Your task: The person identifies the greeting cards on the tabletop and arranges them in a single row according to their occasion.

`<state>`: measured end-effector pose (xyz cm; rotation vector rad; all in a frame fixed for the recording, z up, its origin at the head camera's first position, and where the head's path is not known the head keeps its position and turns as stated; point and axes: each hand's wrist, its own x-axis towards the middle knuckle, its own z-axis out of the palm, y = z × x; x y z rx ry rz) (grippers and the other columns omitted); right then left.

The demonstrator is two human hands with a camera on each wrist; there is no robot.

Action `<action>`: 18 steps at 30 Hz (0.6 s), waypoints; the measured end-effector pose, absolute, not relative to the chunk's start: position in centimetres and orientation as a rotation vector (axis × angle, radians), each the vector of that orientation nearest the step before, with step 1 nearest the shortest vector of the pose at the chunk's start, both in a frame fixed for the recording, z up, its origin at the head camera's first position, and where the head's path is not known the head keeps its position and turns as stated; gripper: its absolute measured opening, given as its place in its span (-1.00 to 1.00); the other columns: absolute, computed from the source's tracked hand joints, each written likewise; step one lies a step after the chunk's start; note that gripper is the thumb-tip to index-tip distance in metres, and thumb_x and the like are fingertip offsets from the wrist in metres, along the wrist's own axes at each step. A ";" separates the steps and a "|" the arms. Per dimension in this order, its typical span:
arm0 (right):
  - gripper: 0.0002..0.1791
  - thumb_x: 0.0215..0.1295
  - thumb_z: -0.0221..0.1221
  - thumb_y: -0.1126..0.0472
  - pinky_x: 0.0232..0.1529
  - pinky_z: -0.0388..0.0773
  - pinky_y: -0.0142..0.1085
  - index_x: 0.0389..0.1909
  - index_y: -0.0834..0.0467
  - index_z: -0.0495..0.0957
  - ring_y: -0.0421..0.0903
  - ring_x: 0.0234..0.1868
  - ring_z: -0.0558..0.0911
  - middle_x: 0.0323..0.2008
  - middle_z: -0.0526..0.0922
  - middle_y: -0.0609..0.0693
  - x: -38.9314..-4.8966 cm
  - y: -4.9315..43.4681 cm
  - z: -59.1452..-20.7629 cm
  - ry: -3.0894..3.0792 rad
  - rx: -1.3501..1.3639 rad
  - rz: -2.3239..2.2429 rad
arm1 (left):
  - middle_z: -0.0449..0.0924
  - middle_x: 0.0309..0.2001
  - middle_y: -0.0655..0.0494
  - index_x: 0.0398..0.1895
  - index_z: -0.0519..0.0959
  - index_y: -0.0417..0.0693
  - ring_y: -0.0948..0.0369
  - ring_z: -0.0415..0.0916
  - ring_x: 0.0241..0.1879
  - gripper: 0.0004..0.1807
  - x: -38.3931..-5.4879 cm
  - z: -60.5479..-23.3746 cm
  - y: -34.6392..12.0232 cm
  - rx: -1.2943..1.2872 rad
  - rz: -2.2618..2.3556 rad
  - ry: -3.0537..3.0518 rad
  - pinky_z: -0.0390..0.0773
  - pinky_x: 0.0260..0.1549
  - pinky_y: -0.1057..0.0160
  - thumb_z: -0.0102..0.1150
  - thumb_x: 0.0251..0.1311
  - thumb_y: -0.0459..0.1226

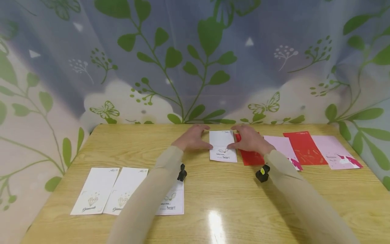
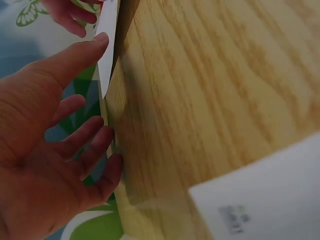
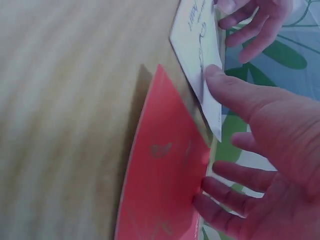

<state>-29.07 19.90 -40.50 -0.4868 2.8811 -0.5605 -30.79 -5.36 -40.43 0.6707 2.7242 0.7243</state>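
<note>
A white card [image 1: 223,142] with a printed winged heart and the word "heart" lies at the table's far edge, between both hands. At its left side my left hand [image 1: 192,138] has its thumb on or by the edge, fingers spread and loosely bent. My right hand [image 1: 248,139] mirrors it on the right side, thumb near the card's right edge. Partly under the right hand lies a red card [image 1: 253,159]. In the right wrist view the right fingers hang beside that red card [image 3: 162,165]. Neither hand grips the card between curled fingers.
To the right lie a pink unicorn card [image 1: 278,145], another red card [image 1: 306,149] and another pink card [image 1: 338,152]. At front left are white diamond cards [image 1: 94,189] and a white heart card [image 1: 175,203] partly behind the left sleeve. A patterned curtain [image 1: 189,78] hangs behind the table.
</note>
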 end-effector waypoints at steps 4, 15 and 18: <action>-0.02 0.19 0.44 -0.09 0.47 0.25 0.26 0.50 0.29 0.26 0.36 0.47 0.28 0.45 0.37 0.33 -29.7 19.9 -40.4 2.859 -0.493 -0.477 | 0.31 0.51 -0.08 0.56 0.25 -0.02 -0.04 0.18 0.53 -0.02 -31.1 -40.3 -4.8 0.646 0.615 2.726 0.22 0.53 -0.01 0.51 0.10 0.00; -0.12 0.16 0.47 -0.09 0.40 0.32 0.27 0.42 0.22 0.39 0.35 0.44 0.26 0.38 0.43 0.32 -30.5 19.7 -40.3 2.839 -0.456 -0.435 | 0.11 0.60 -0.08 0.58 0.21 0.00 -0.07 0.01 0.61 0.01 -31.2 -39.4 -4.4 0.583 0.484 2.701 0.18 0.51 -0.22 0.47 0.11 0.05; -0.10 0.15 0.48 -0.07 0.40 0.32 0.29 0.43 0.22 0.37 0.36 0.43 0.26 0.39 0.41 0.33 -30.3 19.6 -40.5 2.849 -0.437 -0.458 | 0.14 0.59 -0.09 0.57 0.23 -0.02 -0.07 0.01 0.61 -0.02 -31.3 -39.4 -4.5 0.590 0.504 2.691 0.17 0.52 -0.18 0.45 0.13 0.04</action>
